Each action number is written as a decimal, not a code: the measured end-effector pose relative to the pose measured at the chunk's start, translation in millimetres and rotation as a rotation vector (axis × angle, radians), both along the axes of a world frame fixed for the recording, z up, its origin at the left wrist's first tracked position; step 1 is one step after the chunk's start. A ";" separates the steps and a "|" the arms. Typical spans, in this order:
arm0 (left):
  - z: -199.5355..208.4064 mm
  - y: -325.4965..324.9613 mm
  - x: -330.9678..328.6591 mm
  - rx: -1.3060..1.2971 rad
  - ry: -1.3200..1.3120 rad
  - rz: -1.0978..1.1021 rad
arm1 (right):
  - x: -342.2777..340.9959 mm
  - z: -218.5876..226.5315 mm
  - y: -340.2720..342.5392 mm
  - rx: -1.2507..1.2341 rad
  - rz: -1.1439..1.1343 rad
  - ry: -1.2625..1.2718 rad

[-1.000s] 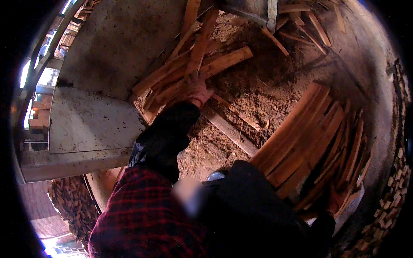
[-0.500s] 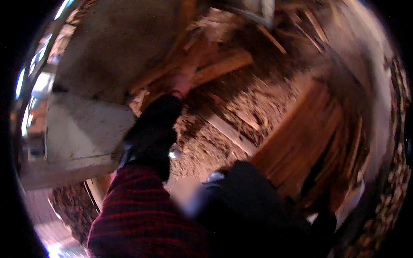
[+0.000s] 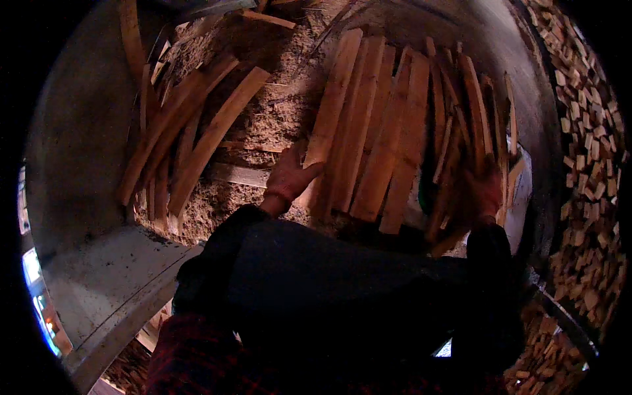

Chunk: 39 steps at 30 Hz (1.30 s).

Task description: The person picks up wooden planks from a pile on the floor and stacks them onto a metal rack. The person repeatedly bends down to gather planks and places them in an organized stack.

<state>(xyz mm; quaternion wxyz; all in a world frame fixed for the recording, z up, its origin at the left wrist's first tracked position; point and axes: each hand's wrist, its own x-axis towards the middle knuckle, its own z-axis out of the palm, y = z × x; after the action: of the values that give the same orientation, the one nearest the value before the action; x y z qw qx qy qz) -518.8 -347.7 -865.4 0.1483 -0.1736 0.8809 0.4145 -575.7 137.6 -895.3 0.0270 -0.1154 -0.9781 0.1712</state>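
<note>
A row of long reddish-brown wooden slats (image 3: 375, 131) lies side by side on a sawdust-covered surface in front of me. My left hand (image 3: 288, 176) is at the row's left edge, its fingers stretched upward and its thumb reaching across the near end of the outermost slat. Toward the right, narrower and more jumbled wooden strips (image 3: 477, 105) lean at several angles. My right hand (image 3: 484, 192) rests against their near ends, its fingers apart but dim in shadow. Neither hand is wrapped round a slat.
More loose boards (image 3: 220, 135) lie at the left on the sawdust (image 3: 283, 108). A grey machine ledge (image 3: 118, 283) is at the lower left. Beyond the curved wall on the right stands stacked firewood (image 3: 589, 145). Something white (image 3: 519, 191) shows beside the right-hand strips.
My left hand has come from the boards at the left to the slats' left edge. My right hand, hidden before, now shows at the right-hand strips. The view has swung to the right.
</note>
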 end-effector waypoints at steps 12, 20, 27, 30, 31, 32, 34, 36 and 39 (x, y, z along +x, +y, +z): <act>-40.7 12.8 -34.1 0.711 -0.211 0.051 | -1.9 60.7 -50.7 0.024 -0.079 -0.202; -44.5 30.9 -31.4 0.570 -0.174 0.098 | 3.0 34.7 -34.6 -0.005 -0.003 -0.030; -2.9 -6.4 -2.2 1.181 -0.245 0.525 | -0.6 53.5 -53.9 0.042 -0.016 -0.207; 4.7 -8.0 -8.0 1.193 -0.256 0.512 | -3.9 65.8 -54.0 0.049 -0.051 -0.237; 4.5 -9.7 -8.5 1.187 -0.250 0.509 | -5.0 56.0 -46.2 0.059 -0.042 -0.201; 2.7 -12.0 -9.5 1.177 -0.242 0.508 | -4.4 41.9 -40.8 0.114 -0.021 -0.155; -3.2 -11.4 -9.3 1.171 -0.241 0.496 | -0.5 25.8 -29.3 0.252 0.000 -0.064; -7.2 -10.6 -11.4 1.149 -0.245 0.476 | 0.0 19.2 -22.6 0.216 0.007 -0.048; -8.0 -8.3 -9.2 1.100 -0.259 0.407 | 0.7 15.9 -10.0 0.136 0.009 -0.087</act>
<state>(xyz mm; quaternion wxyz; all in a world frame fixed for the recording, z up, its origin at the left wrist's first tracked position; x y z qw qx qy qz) -527.9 -356.0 -873.4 0.2400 -0.2856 0.4610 0.8052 -575.1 127.6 -879.5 -0.0085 -0.1163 -0.9882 0.0994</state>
